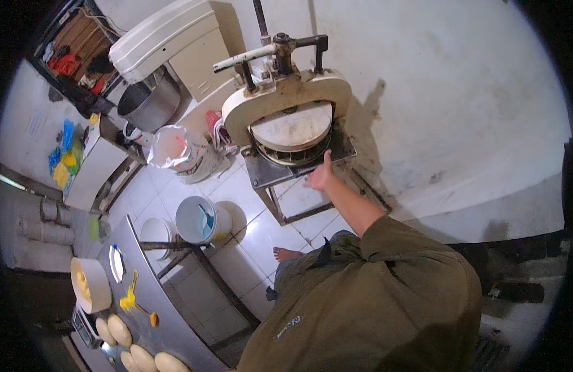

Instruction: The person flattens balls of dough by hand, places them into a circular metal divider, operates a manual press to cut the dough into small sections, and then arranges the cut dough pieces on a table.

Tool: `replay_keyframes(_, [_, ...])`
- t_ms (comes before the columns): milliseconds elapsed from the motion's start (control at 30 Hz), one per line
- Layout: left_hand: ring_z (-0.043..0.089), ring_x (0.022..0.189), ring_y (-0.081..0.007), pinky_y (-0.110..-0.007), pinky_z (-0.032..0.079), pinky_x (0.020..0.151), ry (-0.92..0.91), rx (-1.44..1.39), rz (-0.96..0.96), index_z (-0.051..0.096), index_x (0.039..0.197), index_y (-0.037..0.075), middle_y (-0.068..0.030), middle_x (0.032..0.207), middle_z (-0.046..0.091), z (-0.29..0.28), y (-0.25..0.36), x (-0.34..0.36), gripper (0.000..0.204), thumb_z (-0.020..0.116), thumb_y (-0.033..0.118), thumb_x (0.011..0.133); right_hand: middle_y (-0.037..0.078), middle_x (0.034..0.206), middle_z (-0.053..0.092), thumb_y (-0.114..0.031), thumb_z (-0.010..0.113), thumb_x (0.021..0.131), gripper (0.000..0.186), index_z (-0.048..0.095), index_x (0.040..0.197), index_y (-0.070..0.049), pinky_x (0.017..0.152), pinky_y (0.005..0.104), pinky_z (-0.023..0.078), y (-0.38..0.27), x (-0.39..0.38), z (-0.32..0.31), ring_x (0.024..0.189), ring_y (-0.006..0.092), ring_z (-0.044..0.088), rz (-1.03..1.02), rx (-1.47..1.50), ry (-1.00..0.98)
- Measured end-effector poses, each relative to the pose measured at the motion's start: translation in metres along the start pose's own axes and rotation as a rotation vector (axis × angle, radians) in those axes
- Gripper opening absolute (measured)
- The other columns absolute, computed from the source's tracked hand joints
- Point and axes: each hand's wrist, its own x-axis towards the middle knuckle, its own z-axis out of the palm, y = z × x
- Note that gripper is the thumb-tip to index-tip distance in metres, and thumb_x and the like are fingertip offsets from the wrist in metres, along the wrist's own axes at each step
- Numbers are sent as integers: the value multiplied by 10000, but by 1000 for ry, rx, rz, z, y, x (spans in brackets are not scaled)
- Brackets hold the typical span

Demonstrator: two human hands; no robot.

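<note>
Cream-coloured press (pixel 286 92) by the wall, head view, and the right hand (pixel 320 178) is at its front edge, fingers wide, contact unclear! Left fingers? Can't tell. White bucket (pixel 224 224) stands between press and worktop (pixel 165 319); sack (pixel 199 162) crowds close behind.

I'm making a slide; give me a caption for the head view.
Right hand open at a cream lever press; pale dough rounds on a metal table.
</note>
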Motion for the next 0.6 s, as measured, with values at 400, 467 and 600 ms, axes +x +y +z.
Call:
replay_keyframes(400, [685, 1021, -390, -478, 547, 874, 150, -348, 1620, 714, 1173, 22, -217, 1049, 717, -152, 743, 245, 676, 906, 458, 694, 186, 921, 748, -417, 659, 953, 413, 743, 1057, -26, 830, 444, 538, -88, -138, 197, 882, 295, 699, -694, -2027, -680])
replay_keyframes(467, [727, 890, -373, -460, 576, 813, -389, 63, 1473, 771, 1039, 6, -226, 955, 751, -123, 803, 288, 720, 927, 560, 607, 181, 1042, 766, -358, 700, 961, 365, 738, 1166, -59, 851, 421, 555, -119, -198, 252, 919, 307, 734, -1094, -1817, -854])
replay_keyframes(600, [752, 852, -368, -468, 596, 786, -431, 70, 1447, 803, 945, 18, -213, 958, 774, -110, 815, 267, 673, 933, 559, 567, 101, 1039, 800, -303, 817, 887, 401, 766, 1208, -70, 924, 360, 572, -244, -246, 326, 946, 169, 744, -1369, -1910, -513])
